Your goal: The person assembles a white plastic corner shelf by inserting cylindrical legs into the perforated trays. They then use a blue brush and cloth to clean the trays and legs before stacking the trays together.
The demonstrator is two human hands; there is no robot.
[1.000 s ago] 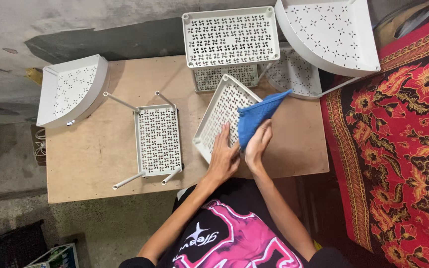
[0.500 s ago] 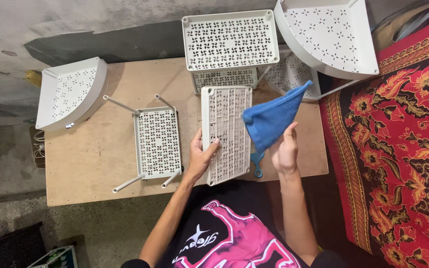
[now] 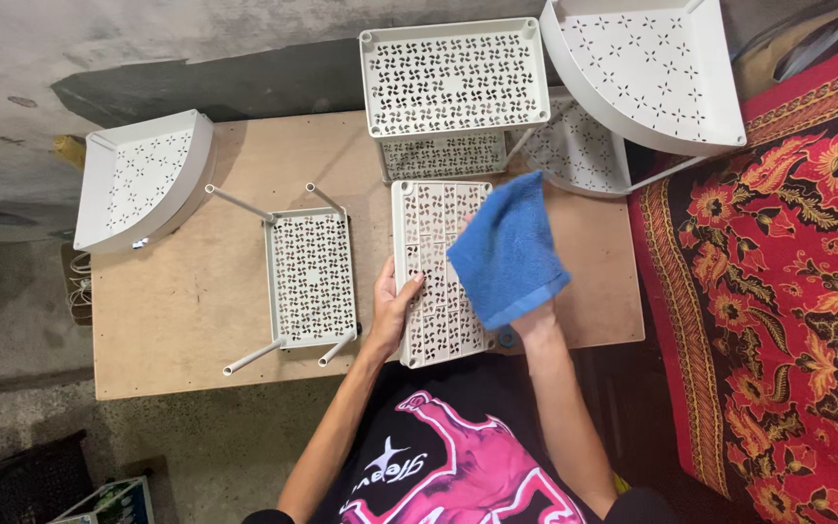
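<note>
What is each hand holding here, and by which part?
The left hand grips the white perforated shelf panel by its left long edge. The right hand, mostly hidden, holds the blue cloth from underneath, near its lower edge.

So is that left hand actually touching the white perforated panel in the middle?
Touching. The head view shows the left hand gripping the left edge of the white perforated panel, thumb on its top face, no gap visible.

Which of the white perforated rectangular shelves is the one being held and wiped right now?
The flat rectangular shelf at the table's near edge: the left hand steadies it, the right hand's blue cloth lies over it. It shows no legs; the legged shelf lies untouched.
</note>
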